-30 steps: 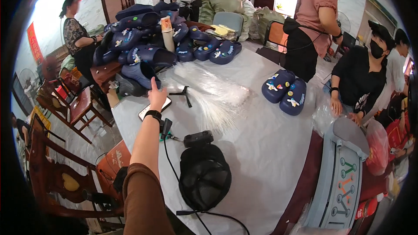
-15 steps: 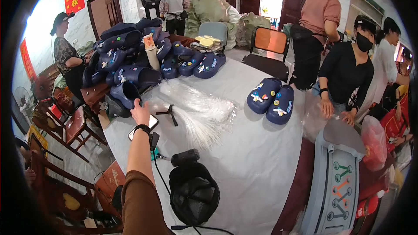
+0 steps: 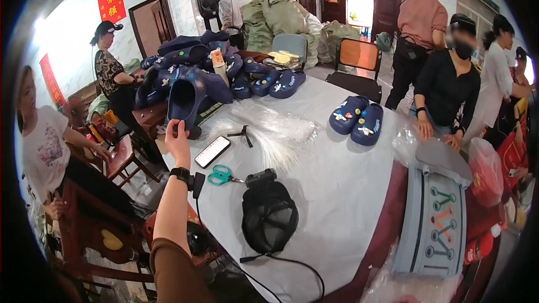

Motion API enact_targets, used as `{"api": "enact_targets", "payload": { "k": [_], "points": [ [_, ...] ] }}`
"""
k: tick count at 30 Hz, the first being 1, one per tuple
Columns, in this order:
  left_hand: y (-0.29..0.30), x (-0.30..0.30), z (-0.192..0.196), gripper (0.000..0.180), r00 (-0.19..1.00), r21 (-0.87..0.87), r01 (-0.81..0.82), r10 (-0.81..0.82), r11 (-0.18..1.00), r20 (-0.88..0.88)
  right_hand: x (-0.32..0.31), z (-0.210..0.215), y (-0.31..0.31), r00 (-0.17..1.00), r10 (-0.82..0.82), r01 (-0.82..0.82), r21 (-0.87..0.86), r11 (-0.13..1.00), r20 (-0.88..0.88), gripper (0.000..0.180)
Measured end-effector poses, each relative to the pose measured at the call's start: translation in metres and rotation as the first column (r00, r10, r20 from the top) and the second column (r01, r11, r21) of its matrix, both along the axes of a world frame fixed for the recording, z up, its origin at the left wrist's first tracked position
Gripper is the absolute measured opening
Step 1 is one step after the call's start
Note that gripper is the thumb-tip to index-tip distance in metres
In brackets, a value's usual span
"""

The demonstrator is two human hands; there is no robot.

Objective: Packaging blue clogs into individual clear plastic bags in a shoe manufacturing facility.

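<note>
My left hand [image 3: 178, 137] has its fingers closed on the heel edge of a dark navy clog [image 3: 187, 101]. The clog is tilted, its opening facing me, in front of the pile of navy clogs [image 3: 174, 70] at the table's far left. My right hand is out of view. Beside my left wrist lie a phone [image 3: 213, 152] with a lit screen and teal-handled scissors [image 3: 220, 175]. A pair of navy clogs [image 3: 366, 123] with colourful charms stands apart on the right side of the table.
Clear plastic bags [image 3: 281, 129] spread over the white-covered table [image 3: 331, 207]. A black cap [image 3: 269, 219] with a cable lies near me. A grey plastic board [image 3: 435, 219] stands at right. People stand left, behind and right; chairs and sacks [image 3: 281, 17] surround the table.
My left hand has raised the navy clog off the pile's near edge and tilted it. The view has shifted, bringing a person at far left and the scissors into clearer sight.
</note>
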State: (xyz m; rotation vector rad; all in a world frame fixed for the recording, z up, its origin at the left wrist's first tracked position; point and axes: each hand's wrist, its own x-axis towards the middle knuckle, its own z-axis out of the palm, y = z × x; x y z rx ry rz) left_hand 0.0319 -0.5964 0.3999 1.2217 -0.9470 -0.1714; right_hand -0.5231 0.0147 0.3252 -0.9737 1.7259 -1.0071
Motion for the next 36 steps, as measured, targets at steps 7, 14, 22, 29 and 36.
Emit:
{"api": "enact_targets", "payload": {
  "k": [7,14,22,29,36],
  "points": [
    [0.138,-0.068,0.109,0.014,0.868,-0.339,0.465,-0.497,0.818,-0.008,-0.014,-0.013,0.011,1.000,-0.013,0.017,0.129,0.991,-0.028,0.047],
    [0.344,-0.182,0.115,0.007,0.604,-0.282,0.730,-0.781,0.622,-0.159,0.005,0.029,0.040,0.852,0.143,-0.302,-0.250,0.920,-0.503,0.056],
    [0.555,-0.257,-0.019,0.012,0.305,-0.150,0.916,-0.889,0.372,-0.342,0.033,0.068,0.102,0.967,0.078,-0.187,-0.466,0.865,-0.243,0.072],
    [0.646,-0.299,-0.090,0.023,0.146,0.107,0.987,-0.957,0.123,-0.250,0.048,0.036,0.095,0.959,-0.044,0.187,-0.506,0.842,0.282,0.090],
    [0.632,-0.278,-0.071,0.069,-0.383,0.429,0.809,-0.914,-0.401,-0.132,0.034,-0.038,0.133,0.918,-0.294,0.385,-0.413,0.825,0.268,0.068]
  ]
}}
